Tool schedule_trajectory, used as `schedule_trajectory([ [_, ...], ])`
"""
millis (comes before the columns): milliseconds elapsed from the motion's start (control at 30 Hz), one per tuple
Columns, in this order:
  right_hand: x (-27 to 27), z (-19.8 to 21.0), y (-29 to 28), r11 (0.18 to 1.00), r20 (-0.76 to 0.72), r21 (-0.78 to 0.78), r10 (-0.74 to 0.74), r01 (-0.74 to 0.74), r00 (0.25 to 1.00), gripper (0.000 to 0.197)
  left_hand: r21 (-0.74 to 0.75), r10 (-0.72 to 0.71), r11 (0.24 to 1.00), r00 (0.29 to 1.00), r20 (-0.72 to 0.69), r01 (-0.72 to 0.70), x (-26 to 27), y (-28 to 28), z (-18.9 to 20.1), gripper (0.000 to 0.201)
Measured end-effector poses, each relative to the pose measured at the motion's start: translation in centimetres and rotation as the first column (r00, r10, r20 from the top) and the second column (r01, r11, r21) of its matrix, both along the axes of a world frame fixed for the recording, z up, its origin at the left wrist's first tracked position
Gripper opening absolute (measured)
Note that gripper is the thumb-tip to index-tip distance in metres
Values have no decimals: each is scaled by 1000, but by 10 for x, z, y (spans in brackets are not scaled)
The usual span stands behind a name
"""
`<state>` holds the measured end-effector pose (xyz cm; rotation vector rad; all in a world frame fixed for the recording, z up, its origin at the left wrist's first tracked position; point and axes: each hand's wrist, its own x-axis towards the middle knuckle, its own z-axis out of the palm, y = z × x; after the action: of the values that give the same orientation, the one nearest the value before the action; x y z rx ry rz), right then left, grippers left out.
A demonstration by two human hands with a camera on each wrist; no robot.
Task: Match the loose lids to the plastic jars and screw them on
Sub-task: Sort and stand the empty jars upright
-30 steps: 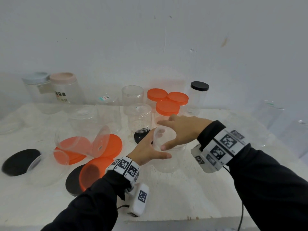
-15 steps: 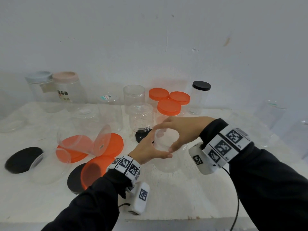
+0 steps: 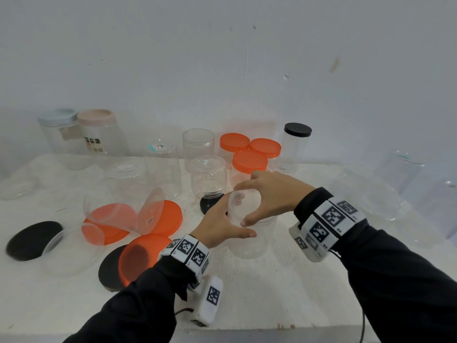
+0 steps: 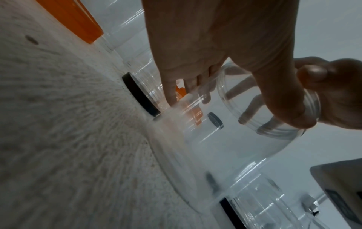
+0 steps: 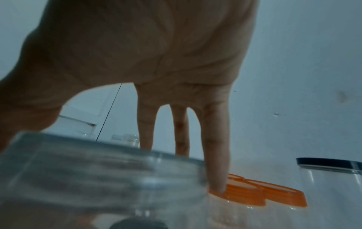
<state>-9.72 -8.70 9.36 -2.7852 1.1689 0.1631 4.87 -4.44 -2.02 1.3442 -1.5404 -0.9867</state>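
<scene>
Orange lids [image 3: 249, 160], black lid [image 3: 297, 129] (jars [image 3: 198, 144] clear), white table [image 3: 272, 293].

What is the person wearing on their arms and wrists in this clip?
Both arms are in long black sleeves. Each wrist carries a white band of square black-and-white fiducial markers, the left band and the right band. A white camera box bearing another marker hangs under the left wrist; a thin dark cable trails from the right arm.

Jar [image 3: 249, 233] stands near the tabletop [image 3: 272, 293] front edge, centre; loose lids [image 3: 138, 258] lie to its left; capped jars [image 3: 249, 164] stand behind, toward the back edge
</scene>
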Motion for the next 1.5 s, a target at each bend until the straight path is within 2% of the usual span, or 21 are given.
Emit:
schedule_trajectory([
  [300, 0, -7, 1, 999, -9, 16, -47, 47, 999, 81, 23, -62, 998, 996, 65, 61, 4, 2, 7, 108],
  [433, -6, -2, 0, 996, 76, -8, -84, 85, 994, 79, -35, -93, 995, 985, 143, 99, 17, 12, 25, 84],
  [533, -11, 15, -10, 993, 213, 15, -116, 115, 970, 79, -188, 52, 982, 991, 127, -27, 43, 25, 45, 62],
  [600, -11, 28, -18, 990, 340, 49, -139, 130, 930, 80, -322, 166, 940, 974, 154, -110, 68, 33, 58, 48],
  [733, 3, 46, -31, 990, 600, 42, -136, 138, 789, 78, -459, 409, 850, 873, 265, -259, 124, 39, 71, 44],
  [867, 34, 49, -49, 992, 730, 17, -99, 126, 676, 84, -464, 574, 801, 706, 416, -378, 174, 34, 67, 32],
  [967, 63, 48, -67, 993, 768, 16, -87, 117, 635, 83, -416, 590, 807, 623, 515, -420, 198, 29, 58, 49],
  [1067, 93, 51, -86, 994, 788, 23, -84, 108, 610, 83, -349, 537, 843, 611, 581, -409, 210, 24, 52, 75],
  [1233, 139, 55, -121, 998, 747, 41, -62, 48, 662, 84, -184, 453, 881, 664, 594, -436, 216, 21, 41, 81],
  [1333, 165, 59, -139, 999, 700, 54, -44, 8, 713, 85, -204, 465, 878, 669, 581, -433, 218, 20, 38, 79],
  [1500, 209, 54, -164, 995, 535, 60, 36, -80, 844, 84, -227, 474, 876, 664, 578, -426, 220, 22, 34, 76],
])
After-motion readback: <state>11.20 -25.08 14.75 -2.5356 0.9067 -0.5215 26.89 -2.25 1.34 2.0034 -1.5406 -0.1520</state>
